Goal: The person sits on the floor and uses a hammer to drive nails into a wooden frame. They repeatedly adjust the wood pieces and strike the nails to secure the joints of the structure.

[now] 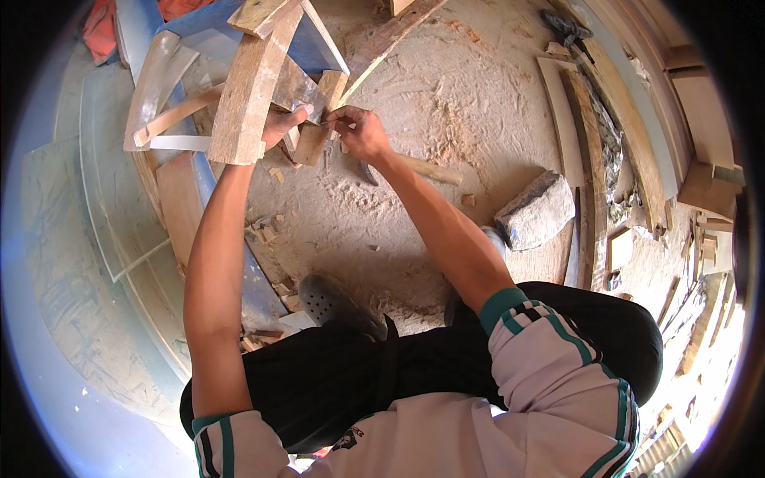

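A wooden frame (247, 99) of rough timber pieces stands at the upper left. My left hand (280, 126) reaches behind its thick post and closes on the wood; the thumb shows, but most fingers are hidden. Just right of it, my right hand (360, 134) has its fingertips pinched together against a small wooden block (309, 145) at the frame's side. What the pinch holds is too small to make out. Below my right wrist a hammer (434, 170) lies on the floor, its wooden handle pointing right and its head partly hidden by the wrist.
A rough stone block (535, 210) lies right of my right forearm. Long planks (586, 175) line the right side, and a pale sheet (96, 239) covers the left. Wood scraps (267, 231) and dust litter the concrete floor. My shoe (335, 304) is beneath me.
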The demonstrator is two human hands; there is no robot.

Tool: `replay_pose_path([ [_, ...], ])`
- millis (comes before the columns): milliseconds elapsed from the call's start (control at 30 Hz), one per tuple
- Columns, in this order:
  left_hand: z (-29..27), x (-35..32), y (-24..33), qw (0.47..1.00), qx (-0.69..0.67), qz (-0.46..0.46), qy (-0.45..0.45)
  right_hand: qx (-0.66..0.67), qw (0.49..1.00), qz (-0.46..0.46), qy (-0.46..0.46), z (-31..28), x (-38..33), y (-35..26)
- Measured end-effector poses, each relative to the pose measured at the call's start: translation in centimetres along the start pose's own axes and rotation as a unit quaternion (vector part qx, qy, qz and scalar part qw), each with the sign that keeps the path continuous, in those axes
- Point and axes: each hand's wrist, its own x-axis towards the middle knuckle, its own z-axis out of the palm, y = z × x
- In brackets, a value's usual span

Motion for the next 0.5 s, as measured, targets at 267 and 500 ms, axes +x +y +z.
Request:
replay_pose_path([
  [267,0.34,0.15,0.39,1.0,-0.017,0.025,0.002,-0.045,0.999,-0.029,-0.003,-0.38,0.23,-0.42],
  [500,0.24,0.34,0.77,0.999,0.027,0.0,-0.021,-0.131,0.988,-0.081,0.023,-0.04,-0.06,0.04],
])
